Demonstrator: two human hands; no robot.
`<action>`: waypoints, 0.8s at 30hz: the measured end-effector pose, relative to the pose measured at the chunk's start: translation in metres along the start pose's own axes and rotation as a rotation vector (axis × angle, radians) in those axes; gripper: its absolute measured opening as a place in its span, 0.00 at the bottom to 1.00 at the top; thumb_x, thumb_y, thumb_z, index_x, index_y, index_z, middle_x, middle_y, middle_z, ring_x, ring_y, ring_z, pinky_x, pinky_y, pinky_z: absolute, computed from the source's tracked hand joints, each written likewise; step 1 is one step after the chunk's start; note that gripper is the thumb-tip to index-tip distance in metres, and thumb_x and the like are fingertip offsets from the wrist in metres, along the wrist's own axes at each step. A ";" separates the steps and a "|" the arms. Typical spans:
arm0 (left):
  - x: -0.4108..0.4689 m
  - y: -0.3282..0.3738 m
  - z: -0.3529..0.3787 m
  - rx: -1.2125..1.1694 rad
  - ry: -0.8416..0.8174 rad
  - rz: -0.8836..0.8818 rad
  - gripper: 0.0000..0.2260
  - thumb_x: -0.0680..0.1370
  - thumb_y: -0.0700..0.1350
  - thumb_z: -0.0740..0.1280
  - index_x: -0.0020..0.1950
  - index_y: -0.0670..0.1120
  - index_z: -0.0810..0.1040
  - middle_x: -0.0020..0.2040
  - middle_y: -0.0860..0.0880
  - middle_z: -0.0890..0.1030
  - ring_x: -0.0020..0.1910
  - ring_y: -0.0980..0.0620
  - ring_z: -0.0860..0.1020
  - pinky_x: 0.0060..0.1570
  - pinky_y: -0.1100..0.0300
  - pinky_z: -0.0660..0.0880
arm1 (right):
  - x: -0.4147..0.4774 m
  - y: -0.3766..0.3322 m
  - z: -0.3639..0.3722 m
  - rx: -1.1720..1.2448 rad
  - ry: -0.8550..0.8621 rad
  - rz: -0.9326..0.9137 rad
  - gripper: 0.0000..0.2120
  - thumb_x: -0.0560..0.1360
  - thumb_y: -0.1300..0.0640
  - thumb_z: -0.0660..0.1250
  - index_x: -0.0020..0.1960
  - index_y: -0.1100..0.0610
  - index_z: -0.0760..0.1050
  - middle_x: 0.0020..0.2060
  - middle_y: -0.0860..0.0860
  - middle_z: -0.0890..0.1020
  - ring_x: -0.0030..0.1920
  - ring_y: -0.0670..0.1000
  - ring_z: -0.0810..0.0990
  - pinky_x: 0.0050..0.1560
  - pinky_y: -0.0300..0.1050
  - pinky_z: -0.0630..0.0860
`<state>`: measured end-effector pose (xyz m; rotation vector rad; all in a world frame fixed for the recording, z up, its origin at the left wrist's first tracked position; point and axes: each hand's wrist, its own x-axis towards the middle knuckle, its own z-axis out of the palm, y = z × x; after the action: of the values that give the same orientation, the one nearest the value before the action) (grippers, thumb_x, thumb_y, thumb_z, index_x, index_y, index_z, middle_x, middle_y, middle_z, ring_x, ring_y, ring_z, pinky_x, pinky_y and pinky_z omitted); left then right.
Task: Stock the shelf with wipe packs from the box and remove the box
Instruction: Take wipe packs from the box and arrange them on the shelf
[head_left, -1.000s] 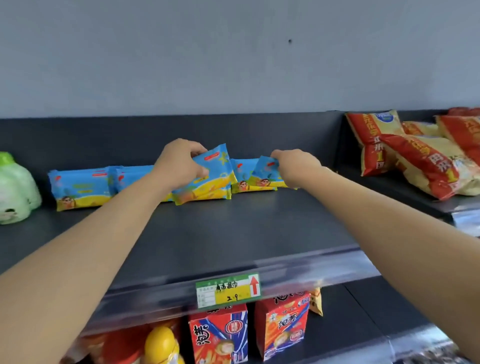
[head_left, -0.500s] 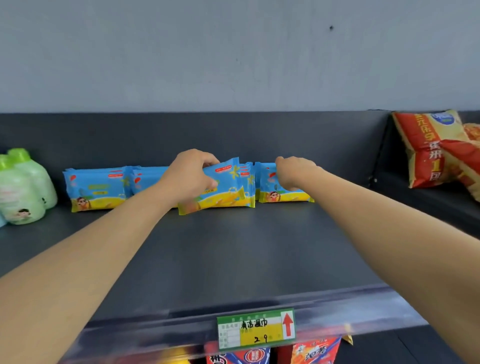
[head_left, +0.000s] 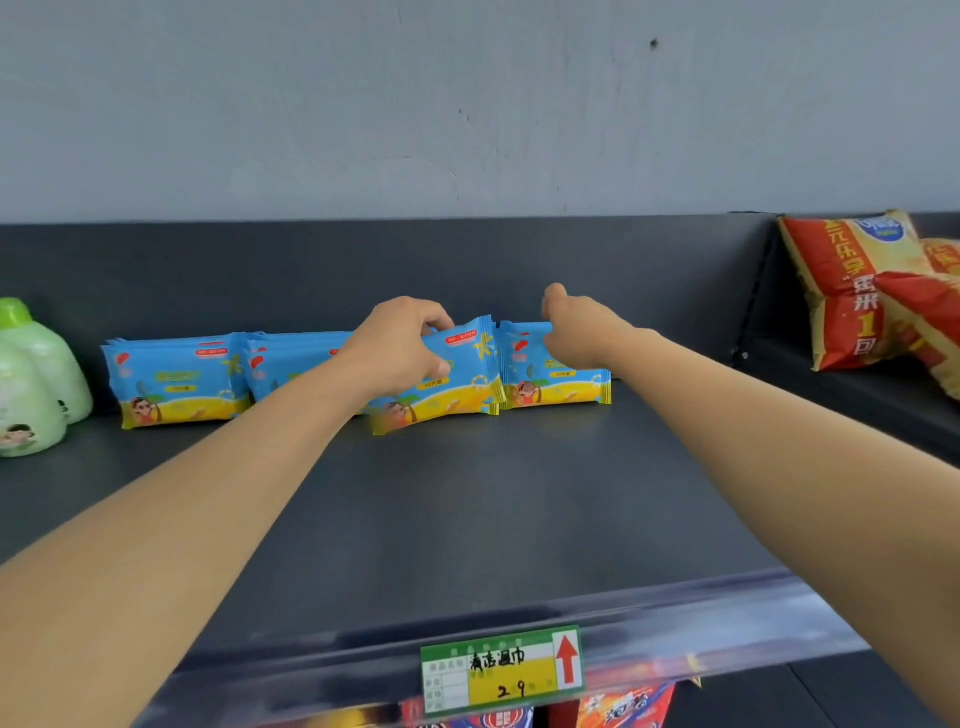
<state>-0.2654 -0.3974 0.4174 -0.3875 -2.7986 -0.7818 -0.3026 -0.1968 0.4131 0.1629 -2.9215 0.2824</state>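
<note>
Your right hand risen at end wipe pack, grip indiscernible; left hand grips tilted pack, row unfinished.

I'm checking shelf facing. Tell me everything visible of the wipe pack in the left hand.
The wipe pack is a soft, glossy plastic pouch, blue above and yellow below, with a cartoon figure, a palm tree, a red label and crimped ends. It stands on its long edge on the dark shelf, slightly tilted, its right end against the neighbouring pack. The left hand grips its upper left, thumb on the front.
</note>
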 end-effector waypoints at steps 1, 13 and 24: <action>0.002 0.002 0.003 -0.012 0.002 -0.002 0.14 0.72 0.39 0.72 0.55 0.48 0.76 0.56 0.49 0.78 0.47 0.50 0.78 0.36 0.62 0.74 | -0.001 0.004 -0.001 0.025 0.005 -0.001 0.13 0.76 0.66 0.56 0.60 0.63 0.63 0.45 0.60 0.76 0.39 0.56 0.73 0.37 0.49 0.69; 0.018 0.008 0.012 0.075 -0.057 0.018 0.16 0.71 0.40 0.74 0.57 0.45 0.75 0.60 0.47 0.76 0.48 0.50 0.73 0.40 0.59 0.70 | -0.017 0.023 -0.004 0.077 0.098 -0.023 0.09 0.77 0.60 0.59 0.57 0.58 0.66 0.53 0.59 0.78 0.41 0.57 0.77 0.42 0.52 0.76; 0.024 -0.018 0.016 0.116 -0.056 -0.005 0.15 0.72 0.38 0.73 0.57 0.44 0.77 0.61 0.46 0.77 0.57 0.48 0.76 0.52 0.58 0.73 | -0.017 -0.019 0.005 0.139 0.258 -0.152 0.08 0.78 0.58 0.57 0.56 0.60 0.69 0.40 0.56 0.80 0.30 0.54 0.70 0.34 0.45 0.68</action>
<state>-0.2958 -0.3988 0.4018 -0.3876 -2.8807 -0.6145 -0.2844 -0.2143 0.4078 0.3415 -2.6184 0.4463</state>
